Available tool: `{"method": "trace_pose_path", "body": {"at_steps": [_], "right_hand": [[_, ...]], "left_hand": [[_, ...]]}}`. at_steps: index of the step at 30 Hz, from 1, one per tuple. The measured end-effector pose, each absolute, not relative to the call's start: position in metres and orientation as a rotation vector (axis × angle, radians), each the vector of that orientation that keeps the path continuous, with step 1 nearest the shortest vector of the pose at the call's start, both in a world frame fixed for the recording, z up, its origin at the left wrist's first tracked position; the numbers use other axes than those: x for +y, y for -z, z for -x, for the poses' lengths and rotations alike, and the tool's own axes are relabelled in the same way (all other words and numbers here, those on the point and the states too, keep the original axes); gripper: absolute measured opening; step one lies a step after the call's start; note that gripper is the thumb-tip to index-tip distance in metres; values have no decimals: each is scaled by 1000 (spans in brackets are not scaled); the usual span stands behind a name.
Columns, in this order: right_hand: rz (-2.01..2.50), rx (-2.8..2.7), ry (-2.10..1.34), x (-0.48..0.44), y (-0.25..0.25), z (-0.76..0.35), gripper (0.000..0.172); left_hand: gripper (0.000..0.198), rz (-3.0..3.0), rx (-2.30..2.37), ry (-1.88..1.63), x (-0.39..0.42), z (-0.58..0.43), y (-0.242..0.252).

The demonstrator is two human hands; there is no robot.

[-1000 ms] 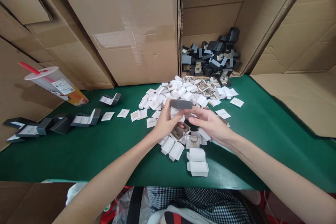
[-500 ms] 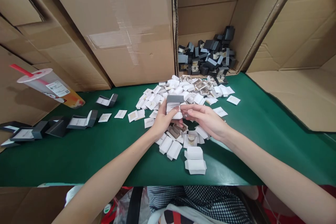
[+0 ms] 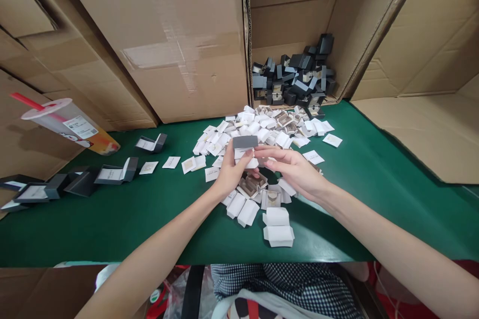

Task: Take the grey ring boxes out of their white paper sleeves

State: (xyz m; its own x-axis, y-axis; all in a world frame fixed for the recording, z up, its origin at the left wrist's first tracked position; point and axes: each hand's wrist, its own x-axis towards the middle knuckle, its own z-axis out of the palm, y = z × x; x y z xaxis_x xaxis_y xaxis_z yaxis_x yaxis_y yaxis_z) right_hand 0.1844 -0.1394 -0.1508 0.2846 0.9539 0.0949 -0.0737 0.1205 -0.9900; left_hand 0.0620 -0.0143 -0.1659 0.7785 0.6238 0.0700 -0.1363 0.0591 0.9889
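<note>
A: What's in the left hand (image 3: 229, 173)?
B: A small dark box (image 3: 245, 142), white showing below its dark top.
A: And the right hand (image 3: 303, 172)?
B: Its fingers (image 3: 276, 152) reach to the box's right side; whether they touch, I can't tell.
A: Around them?
B: A heap of white pieces (image 3: 258, 127) on the green bench (image 3: 377, 159), some nearer than the hands.
A: Off to the left?
B: Open boxes (image 3: 111, 174) in a row, a cup (image 3: 75, 127) with a red straw (image 3: 27, 101) behind.
A: And at the back?
B: More dark boxes (image 3: 299, 77), jumbled inside a carton (image 3: 294, 20).
</note>
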Motion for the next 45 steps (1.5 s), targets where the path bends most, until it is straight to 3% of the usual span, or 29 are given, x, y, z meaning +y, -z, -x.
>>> {"method": "trace_pose_path", "body": {"at_steps": [5, 10, 17, 30, 33, 39, 45], "right_hand": [[1282, -1120, -884, -142, 148, -185, 28], [1400, -1287, -771, -145, 145, -186, 35], [1419, -1095, -679, -141, 145, -186, 25], [918, -863, -1213, -138, 151, -187, 33], [1012, -926, -1121, -136, 151, -186, 33], [1332, -953, -680, -135, 150, -177, 16], [1338, -922, -769, -136, 148, -175, 17]], "left_hand": [[50, -1391, 446, -593, -14, -62, 167], [45, -1428, 444, -626, -12, -63, 168], [48, -1433, 464, -591, -14, -65, 171], [44, -1414, 427, -679, -14, -62, 170], [45, -1405, 453, -689, -13, -64, 170], [44, -1432, 472, -671, -14, -65, 172], [45, -1468, 486, -671, -16, -64, 172]]}}
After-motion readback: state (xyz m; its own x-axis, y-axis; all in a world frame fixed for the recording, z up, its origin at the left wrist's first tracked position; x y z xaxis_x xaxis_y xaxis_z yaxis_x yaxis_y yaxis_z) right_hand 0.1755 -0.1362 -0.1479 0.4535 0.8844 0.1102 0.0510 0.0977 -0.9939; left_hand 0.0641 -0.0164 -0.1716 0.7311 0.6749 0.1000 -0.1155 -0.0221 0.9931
